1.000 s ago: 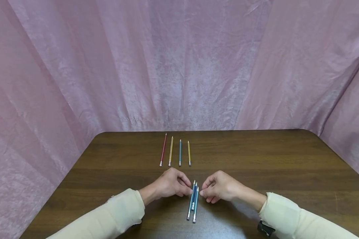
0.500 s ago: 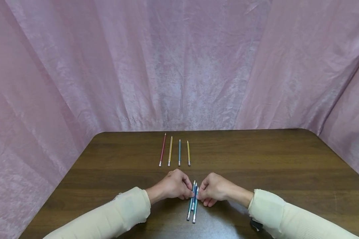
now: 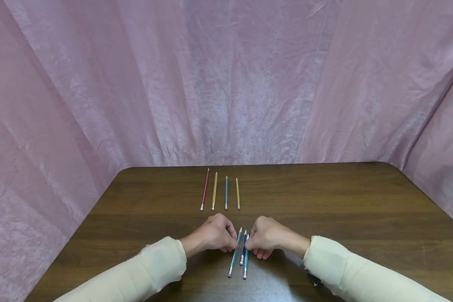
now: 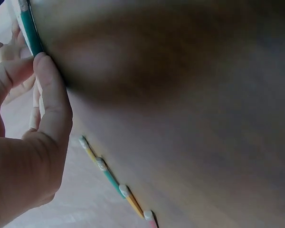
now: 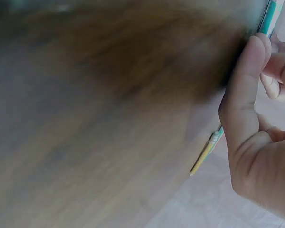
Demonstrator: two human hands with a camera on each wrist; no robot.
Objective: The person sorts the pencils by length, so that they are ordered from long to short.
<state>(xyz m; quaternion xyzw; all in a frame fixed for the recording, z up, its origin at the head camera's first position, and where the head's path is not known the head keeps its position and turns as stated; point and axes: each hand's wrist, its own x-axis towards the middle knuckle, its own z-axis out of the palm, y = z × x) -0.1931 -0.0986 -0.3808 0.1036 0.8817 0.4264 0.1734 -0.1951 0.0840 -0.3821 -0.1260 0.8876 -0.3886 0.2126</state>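
Note:
Three pencils lie near the front of the table, between my hands. My left hand [image 3: 216,235] pinches the left teal pencil [image 3: 233,261] between thumb and finger; its tip angles away to the right. In the left wrist view that teal pencil [image 4: 30,31] shows at the fingertips. My right hand [image 3: 269,237] pinches the right teal pencil [image 3: 246,266] near its upper half. The right wrist view shows this teal pencil [image 5: 270,20] at the thumb and finger. A shorter dark blue pencil [image 3: 243,251] lies between them, close to the right one.
Farther back on the brown table [image 3: 324,201] stands a spaced row: a red pencil [image 3: 205,188], an orange-yellow pencil [image 3: 214,191], a blue-teal pencil [image 3: 226,193] and a yellow pencil [image 3: 238,193]. Their eraser ends line up. A pink curtain [image 3: 226,84] hangs behind.
My right hand has moved left onto the right teal pencil. The left teal pencil has shifted left with my left hand and tilted, opening a gap beside the dark blue pencil.

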